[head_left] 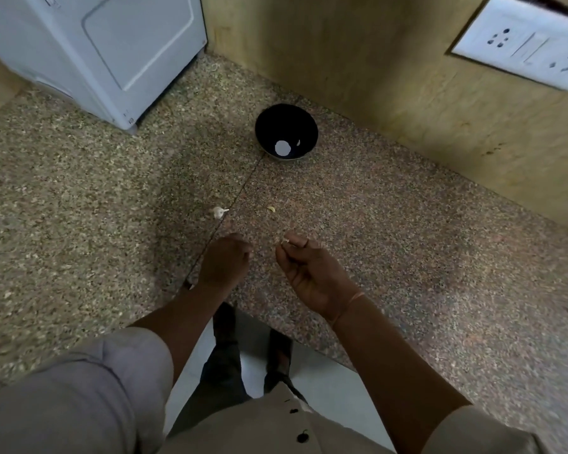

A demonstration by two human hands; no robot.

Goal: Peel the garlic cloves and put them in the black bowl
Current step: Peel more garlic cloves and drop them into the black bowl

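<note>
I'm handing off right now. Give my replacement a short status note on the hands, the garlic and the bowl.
Right hand: pinching a small pale bit of garlic at its fingertips.
Left hand: loosely curled over the counter; contents can't be seen.
On the counter: one unpeeled garlic clove, and a small yellowish piece.
Black bowl: by the wall; no cloves clearly visible inside.
Left: peel, drop cloves in the bowl.

My speckled granite counter (374,240) carries the black bowl (286,132) near the wall. An unpeeled garlic clove (219,212) and a small yellowish piece (271,209) lie closer to me, and a white appliance (112,54) stands at the back left.
</note>
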